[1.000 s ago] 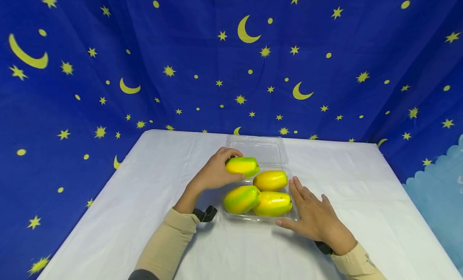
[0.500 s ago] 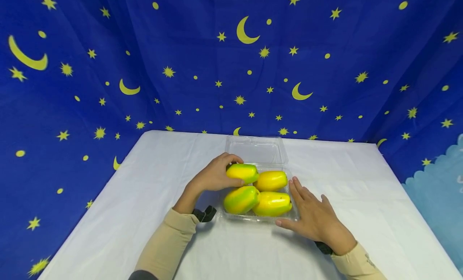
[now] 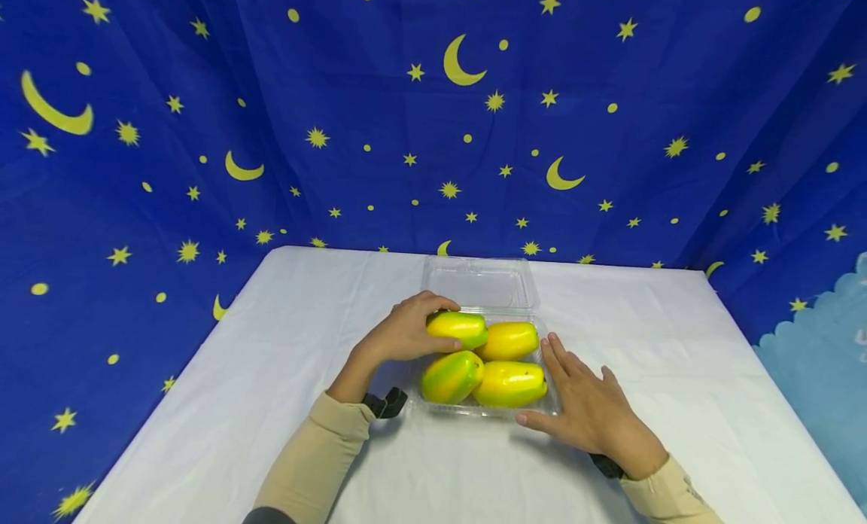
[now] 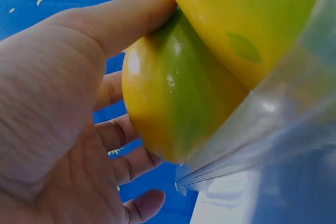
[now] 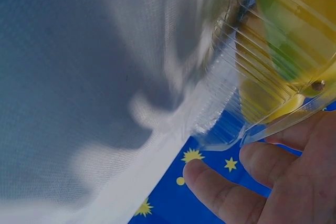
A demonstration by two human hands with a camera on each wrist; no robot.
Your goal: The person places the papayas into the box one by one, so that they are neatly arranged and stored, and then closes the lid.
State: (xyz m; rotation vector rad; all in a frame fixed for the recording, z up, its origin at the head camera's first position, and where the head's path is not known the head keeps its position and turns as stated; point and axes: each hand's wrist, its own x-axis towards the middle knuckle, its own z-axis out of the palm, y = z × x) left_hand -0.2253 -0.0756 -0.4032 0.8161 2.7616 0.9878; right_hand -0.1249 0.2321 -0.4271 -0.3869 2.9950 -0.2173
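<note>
My left hand (image 3: 400,332) grips a yellow-green papaya (image 3: 462,328) at the back left of a clear plastic clamshell box (image 3: 467,411). In the left wrist view the thumb lies across the top of this papaya (image 4: 168,87), with the fingers on its far side. Beside it lies a yellower papaya (image 3: 509,341). In front are two more, a greener papaya (image 3: 450,379) on the left and a yellow papaya (image 3: 512,385) on the right. My right hand (image 3: 589,403) rests at the box's right side, fingers extended; the right wrist view shows its fingertips close to the clear wall (image 5: 226,87).
The box's clear lid (image 3: 481,284) lies folded back behind it, near the far edge of the table. A white cloth (image 3: 325,290) covers the tabletop. Blue fabric (image 3: 379,95) with yellow moons and stars hangs behind and to the left.
My left hand has lowered its papaya toward me, down into the back left of the box beside the yellower one. The right hand has stayed in place.
</note>
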